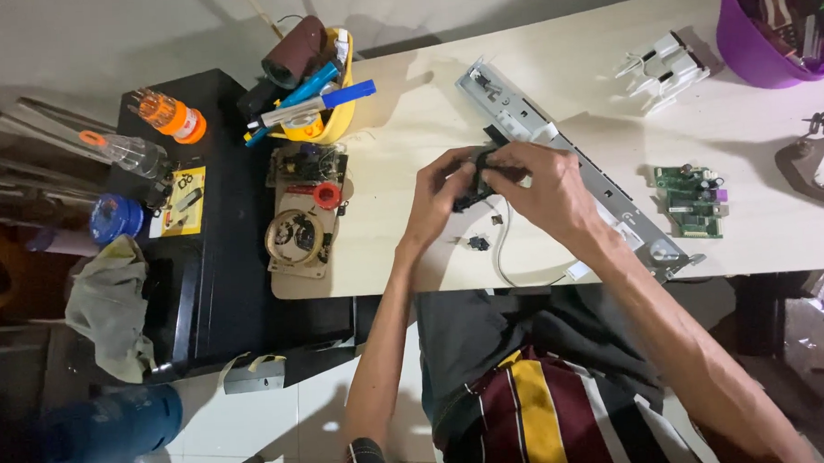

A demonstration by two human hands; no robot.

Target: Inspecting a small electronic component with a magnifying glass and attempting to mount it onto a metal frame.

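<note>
Both hands meet over the pale table (pixel 426 121), gripping one small black plastic part (pixel 477 185). My left hand (pixel 436 196) clasps its left side. My right hand (pixel 540 187) pinches its right end from above. A long grey metal rail (pixel 555 153) lies diagonally just behind and under the right hand. A thin white cable (pixel 507 256) loops on the table below the hands, beside two tiny black bits (pixel 478 243). Most of the black part is hidden by my fingers.
A green circuit board (pixel 692 200) lies right of the rail, white plastic pieces (pixel 662 68) further back, a purple tub (pixel 770 27) at the corner. A yellow tool holder (pixel 320 89), a beige board with components (pixel 304 217) and a black printer (pixel 202 230) stand to the left.
</note>
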